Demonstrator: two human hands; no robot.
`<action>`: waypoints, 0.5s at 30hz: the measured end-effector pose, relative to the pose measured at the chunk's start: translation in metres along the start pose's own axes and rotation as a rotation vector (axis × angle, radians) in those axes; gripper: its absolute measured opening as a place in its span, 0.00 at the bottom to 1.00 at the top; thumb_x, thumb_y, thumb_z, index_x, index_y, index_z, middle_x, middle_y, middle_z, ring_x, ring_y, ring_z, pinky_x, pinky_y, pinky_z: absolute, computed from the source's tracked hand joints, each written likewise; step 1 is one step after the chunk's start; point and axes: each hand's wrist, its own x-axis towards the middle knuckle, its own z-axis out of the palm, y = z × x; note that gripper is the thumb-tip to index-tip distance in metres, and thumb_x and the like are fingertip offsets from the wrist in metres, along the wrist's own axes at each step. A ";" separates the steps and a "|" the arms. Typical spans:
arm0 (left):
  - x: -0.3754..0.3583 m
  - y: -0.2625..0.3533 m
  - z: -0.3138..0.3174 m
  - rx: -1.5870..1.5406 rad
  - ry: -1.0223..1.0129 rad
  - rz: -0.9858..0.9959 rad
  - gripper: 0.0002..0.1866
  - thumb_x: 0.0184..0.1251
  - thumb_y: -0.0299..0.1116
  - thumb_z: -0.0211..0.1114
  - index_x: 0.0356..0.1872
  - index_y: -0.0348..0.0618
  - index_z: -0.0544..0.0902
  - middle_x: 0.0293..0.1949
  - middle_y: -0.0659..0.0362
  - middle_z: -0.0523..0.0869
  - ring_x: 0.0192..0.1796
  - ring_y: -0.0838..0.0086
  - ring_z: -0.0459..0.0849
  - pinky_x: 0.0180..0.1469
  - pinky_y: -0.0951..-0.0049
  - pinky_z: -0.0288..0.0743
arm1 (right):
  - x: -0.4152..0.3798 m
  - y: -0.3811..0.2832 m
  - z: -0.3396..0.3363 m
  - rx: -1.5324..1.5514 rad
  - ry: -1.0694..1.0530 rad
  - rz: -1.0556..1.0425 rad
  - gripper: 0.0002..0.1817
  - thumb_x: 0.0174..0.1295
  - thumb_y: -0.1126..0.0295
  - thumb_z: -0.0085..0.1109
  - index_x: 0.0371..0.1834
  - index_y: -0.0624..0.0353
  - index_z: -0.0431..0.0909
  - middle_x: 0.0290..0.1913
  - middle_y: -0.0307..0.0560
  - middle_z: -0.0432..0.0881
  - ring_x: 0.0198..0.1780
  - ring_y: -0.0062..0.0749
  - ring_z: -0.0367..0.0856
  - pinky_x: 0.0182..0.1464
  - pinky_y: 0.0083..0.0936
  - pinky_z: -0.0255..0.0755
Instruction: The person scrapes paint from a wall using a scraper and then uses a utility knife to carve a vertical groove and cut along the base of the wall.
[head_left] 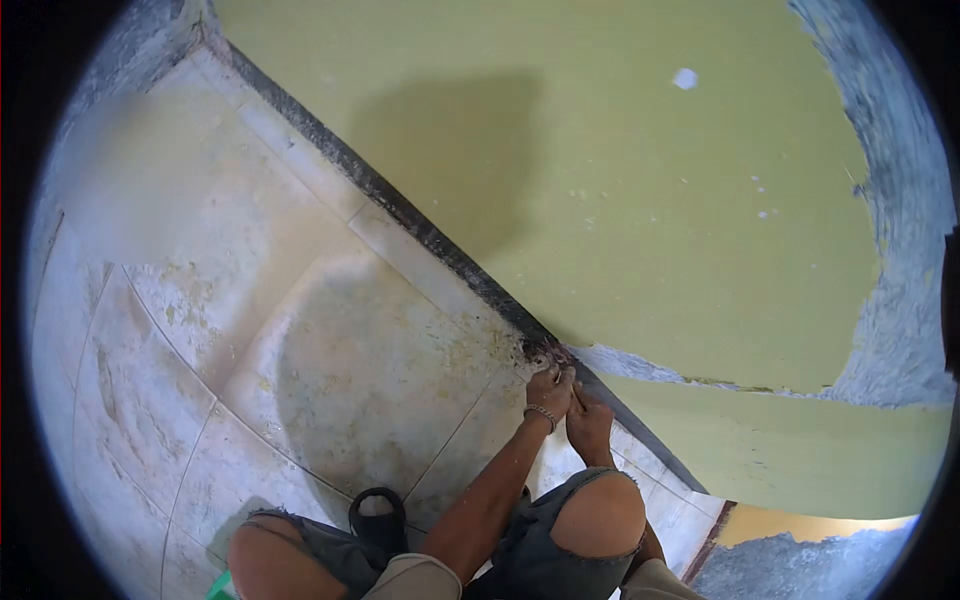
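On my feed, tiled floor [250, 370] lies at 9 o'clock, a dark strip [430, 238] from 10 to 4. Near 4, my left hand [549, 387] and right hand [590, 417] curl beside it; I can't tell if anything's pinched. Green wall [660, 190] fills 2 o'clock.

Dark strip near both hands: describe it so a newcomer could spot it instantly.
Start at the big yellow-green wall and find its left edge, where it meets the pale tiled floor. The dark strip runs diagonally along that seam, from upper left down past the left hand and right hand. It is the long charcoal band, far darker than the wall and floor beside it.
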 end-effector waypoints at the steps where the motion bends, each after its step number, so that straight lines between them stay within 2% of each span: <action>1: 0.001 0.007 -0.011 0.059 -0.046 -0.085 0.19 0.63 0.47 0.59 0.41 0.41 0.84 0.43 0.40 0.82 0.48 0.47 0.80 0.52 0.55 0.72 | 0.005 -0.005 0.001 -0.103 -0.089 0.027 0.17 0.60 0.65 0.56 0.49 0.62 0.80 0.34 0.68 0.80 0.38 0.58 0.83 0.37 0.39 0.75; 4: 0.021 -0.010 -0.024 0.030 -0.129 -0.063 0.20 0.64 0.48 0.58 0.42 0.41 0.84 0.44 0.40 0.82 0.49 0.47 0.79 0.54 0.57 0.72 | 0.017 -0.004 0.019 -0.116 -0.154 -0.008 0.16 0.61 0.66 0.55 0.48 0.63 0.80 0.33 0.68 0.80 0.36 0.54 0.84 0.36 0.37 0.75; 5: 0.020 -0.008 -0.024 0.063 -0.099 -0.038 0.21 0.64 0.48 0.57 0.43 0.39 0.83 0.45 0.39 0.82 0.50 0.49 0.79 0.55 0.58 0.72 | 0.020 -0.002 0.019 -0.106 -0.155 -0.039 0.16 0.63 0.65 0.53 0.47 0.64 0.80 0.27 0.65 0.79 0.30 0.43 0.84 0.34 0.36 0.75; 6: 0.021 -0.007 -0.022 0.059 -0.098 -0.034 0.21 0.64 0.48 0.57 0.43 0.39 0.83 0.45 0.39 0.82 0.50 0.49 0.79 0.55 0.58 0.72 | 0.023 0.003 0.019 -0.110 -0.151 -0.043 0.16 0.63 0.65 0.53 0.47 0.64 0.80 0.27 0.65 0.79 0.30 0.43 0.84 0.34 0.36 0.75; 8: 0.011 -0.003 -0.013 0.162 0.063 -0.010 0.22 0.64 0.48 0.57 0.43 0.37 0.83 0.45 0.38 0.82 0.49 0.48 0.80 0.53 0.56 0.73 | 0.023 0.013 0.012 -0.073 -0.314 0.059 0.18 0.65 0.64 0.52 0.52 0.63 0.78 0.23 0.55 0.80 0.23 0.30 0.78 0.28 0.32 0.73; 9: 0.009 0.001 -0.012 0.155 0.062 -0.010 0.22 0.64 0.48 0.57 0.43 0.37 0.83 0.45 0.38 0.82 0.49 0.48 0.80 0.53 0.56 0.73 | 0.022 0.012 0.010 -0.080 -0.313 0.058 0.18 0.65 0.64 0.52 0.52 0.63 0.78 0.23 0.55 0.80 0.23 0.30 0.78 0.28 0.32 0.73; 11: 0.004 0.001 -0.014 0.148 0.056 -0.081 0.22 0.63 0.48 0.58 0.43 0.36 0.83 0.40 0.38 0.83 0.44 0.48 0.82 0.50 0.55 0.75 | 0.011 0.001 0.009 0.392 -0.371 0.386 0.20 0.67 0.67 0.46 0.59 0.63 0.73 0.27 0.60 0.82 0.21 0.36 0.77 0.28 0.34 0.73; 12: -0.001 -0.001 -0.011 0.154 0.059 -0.082 0.22 0.63 0.48 0.58 0.43 0.36 0.83 0.40 0.38 0.83 0.44 0.48 0.82 0.50 0.55 0.75 | 0.006 -0.001 0.005 0.399 -0.374 0.386 0.20 0.67 0.67 0.46 0.59 0.63 0.73 0.27 0.60 0.82 0.21 0.36 0.77 0.28 0.34 0.73; 14: -0.017 -0.001 -0.003 0.176 0.174 0.004 0.22 0.63 0.47 0.58 0.42 0.35 0.83 0.34 0.39 0.84 0.39 0.47 0.83 0.45 0.53 0.76 | -0.002 0.005 -0.003 0.265 -0.502 0.467 0.21 0.69 0.66 0.45 0.64 0.61 0.70 0.37 0.57 0.85 0.29 0.34 0.81 0.33 0.30 0.75; 15: -0.030 0.019 -0.003 0.182 0.174 -0.004 0.20 0.63 0.46 0.58 0.38 0.35 0.83 0.30 0.40 0.84 0.36 0.46 0.83 0.43 0.53 0.77 | -0.005 0.016 -0.004 0.232 -0.428 0.285 0.21 0.70 0.65 0.45 0.63 0.61 0.70 0.40 0.58 0.85 0.32 0.34 0.83 0.36 0.29 0.75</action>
